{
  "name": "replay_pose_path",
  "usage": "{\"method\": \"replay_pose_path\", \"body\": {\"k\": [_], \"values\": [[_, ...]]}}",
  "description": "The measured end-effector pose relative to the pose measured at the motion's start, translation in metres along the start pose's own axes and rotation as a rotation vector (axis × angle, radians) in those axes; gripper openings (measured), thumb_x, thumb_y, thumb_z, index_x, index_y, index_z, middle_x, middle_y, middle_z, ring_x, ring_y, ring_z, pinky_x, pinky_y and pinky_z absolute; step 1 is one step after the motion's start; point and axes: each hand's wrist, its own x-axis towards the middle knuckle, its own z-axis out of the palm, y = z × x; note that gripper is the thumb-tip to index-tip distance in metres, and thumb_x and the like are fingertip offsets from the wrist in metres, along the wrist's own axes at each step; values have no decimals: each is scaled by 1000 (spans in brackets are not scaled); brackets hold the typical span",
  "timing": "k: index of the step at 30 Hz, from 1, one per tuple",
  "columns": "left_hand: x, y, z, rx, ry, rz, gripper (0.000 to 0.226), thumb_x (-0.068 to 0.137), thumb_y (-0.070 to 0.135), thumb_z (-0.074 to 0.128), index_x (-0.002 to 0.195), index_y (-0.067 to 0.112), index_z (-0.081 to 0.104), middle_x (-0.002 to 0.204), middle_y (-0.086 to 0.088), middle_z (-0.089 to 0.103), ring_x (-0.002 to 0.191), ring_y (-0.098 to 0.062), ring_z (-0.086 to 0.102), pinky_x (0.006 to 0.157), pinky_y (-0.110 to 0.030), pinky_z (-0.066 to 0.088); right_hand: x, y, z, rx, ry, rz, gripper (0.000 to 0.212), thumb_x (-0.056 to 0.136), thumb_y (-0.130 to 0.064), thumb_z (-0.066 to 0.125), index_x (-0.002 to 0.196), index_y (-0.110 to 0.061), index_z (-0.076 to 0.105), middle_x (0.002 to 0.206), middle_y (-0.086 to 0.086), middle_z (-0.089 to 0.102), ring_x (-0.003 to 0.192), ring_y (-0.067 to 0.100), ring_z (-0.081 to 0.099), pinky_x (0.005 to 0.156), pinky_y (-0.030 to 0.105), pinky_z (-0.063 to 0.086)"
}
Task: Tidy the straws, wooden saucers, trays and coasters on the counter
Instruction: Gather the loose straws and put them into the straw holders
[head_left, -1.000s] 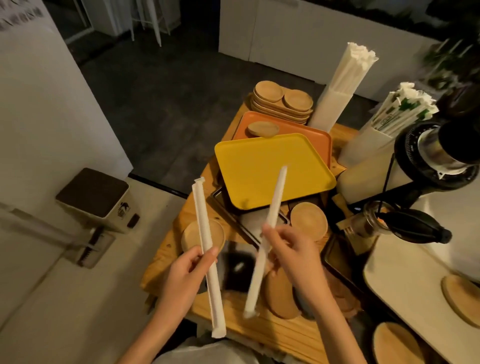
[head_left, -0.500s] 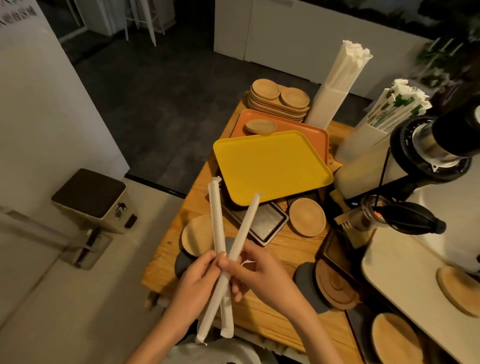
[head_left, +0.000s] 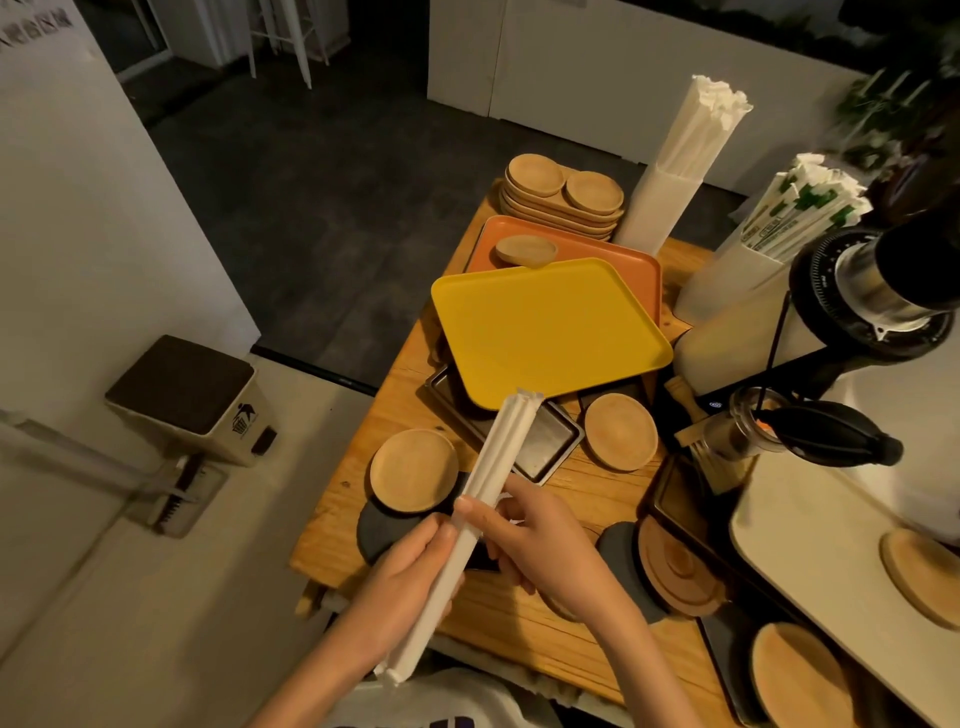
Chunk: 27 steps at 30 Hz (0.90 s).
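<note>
Your left hand and right hand grip two white paper-wrapped straws over the wooden counter's near edge; level their ends.

This looks like a café or drinks bar. At upper right, tall holders of wrapped white straws and green-printed straws stand beside a coffee grinder. A yellow serving tray and stacked wooden saucers crowd the wooden bench.

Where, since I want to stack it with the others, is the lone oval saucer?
Head view: the oval saucer lies on the orange tray, toward its left, between the nearer yellow tray and the saucer stack beyond.
</note>
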Motion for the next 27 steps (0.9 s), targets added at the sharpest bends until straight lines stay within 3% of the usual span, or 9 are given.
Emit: {"method": "replay_pose_path", "body": {"k": [4,9,15,21,27], "values": [[-1,3,-2,26,-32,3,35,84,55,52,102,28,65,65,0,57,53,-11,54,51,-26,45,2,3,4,118,65,30,25,91,-43,66,99,-20,64,55,-7,60,40,2,50,41,11,36],[-3,9,-2,-31,-194,-80,32,85,53,59,103,28,67,73,-10,65,57,-22,61,57,-32,54,4,4,7,147,115,35,16,90,-33,70,98,-20,64,53,-10,60,40,1,51,41,10,37],[-5,16,-3,-77,-229,-90,37,81,50,65,97,18,72,67,-5,58,59,-15,54,60,-27,50,4,-3,-6,181,51,100,20,91,-32,68,79,-17,63,51,-2,59,38,5,49,38,15,35],[-1,29,-3,3,-314,-56,36,82,56,65,97,24,72,68,0,57,61,-11,53,63,-25,49,9,-18,-19,148,-51,161,18,86,-33,64,71,-23,62,52,-1,56,40,8,47,39,16,33],[11,51,1,108,-319,-39,38,81,58,61,101,27,71,77,-1,67,70,-14,62,72,-27,54,13,-39,-40,96,-11,147,27,94,-26,57,69,-18,51,47,-1,53,35,9,40,36,18,31]]}}
